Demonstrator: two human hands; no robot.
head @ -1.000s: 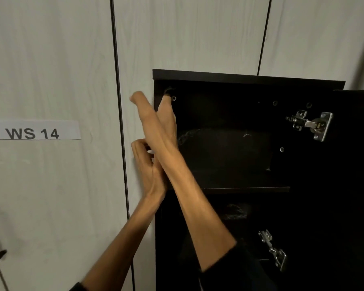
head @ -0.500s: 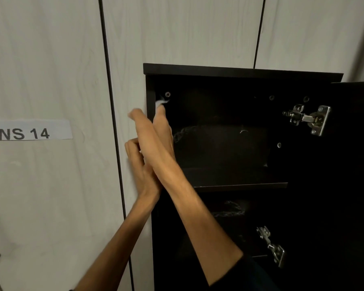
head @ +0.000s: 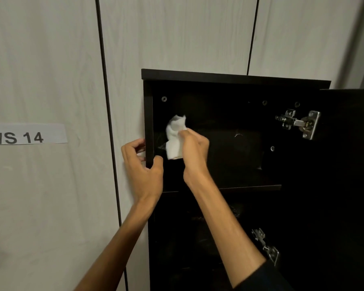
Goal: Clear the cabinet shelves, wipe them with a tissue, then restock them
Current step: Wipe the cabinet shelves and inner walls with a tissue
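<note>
The right hand (head: 194, 151) pinches a crumpled white tissue (head: 175, 137) inside the upper compartment of the black cabinet (head: 235, 77), its fingers curled round the wad's right edge. Most of the tissue stands out to the left of and above the fingertips, toward the cabinet's left inner wall, with its lower end level with the knuckles. Whether the tissue touches the dark back panel or the side wall cannot be told.

The left hand (head: 143, 164) grips the cabinet's left front edge (head: 148, 122), thumb inside the opening just below the tissue and fingers wrapped round the outer side against the pale wall panel (head: 177, 34).

A dark shelf (head: 250, 187) divides the upper compartment from the lower one, just below both wrists. The cabinet door (head: 349, 164) stands open at the right, with one metal hinge (head: 298, 123) near the top and a second hinge (head: 265, 245) lower down. A white label (head: 27, 134) reading "WS 14" sits on the wall to the left, well apart from the hands
</note>
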